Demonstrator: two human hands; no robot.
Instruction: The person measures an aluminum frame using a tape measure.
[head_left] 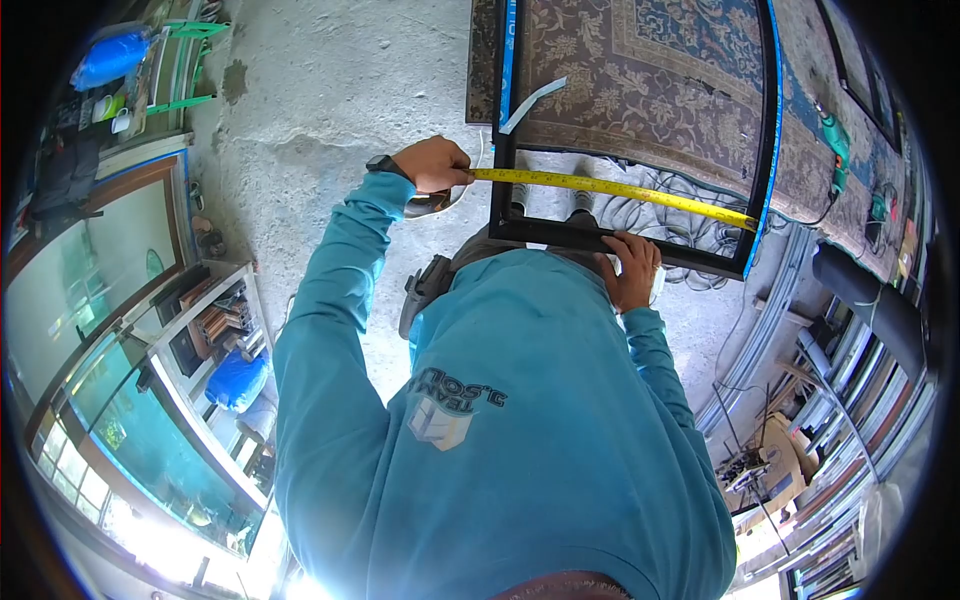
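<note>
My left hand, with a dark watch on its wrist, is closed on the left end of a yellow tape measure. The tape's blade stretches across a black rectangular frame to its right side bar. Whether the tape's case is inside my left hand cannot be seen. My right hand grips the frame's near bar, fingers curled over it. Blue film runs along the frame's outer edges, and a loose pale strip curls off its left side.
A patterned rug lies beneath the frame's far part. Coiled cables are on the concrete floor by my feet. A green power drill sits to the right, near long metal profiles. Glazed panels and a shelf stand left.
</note>
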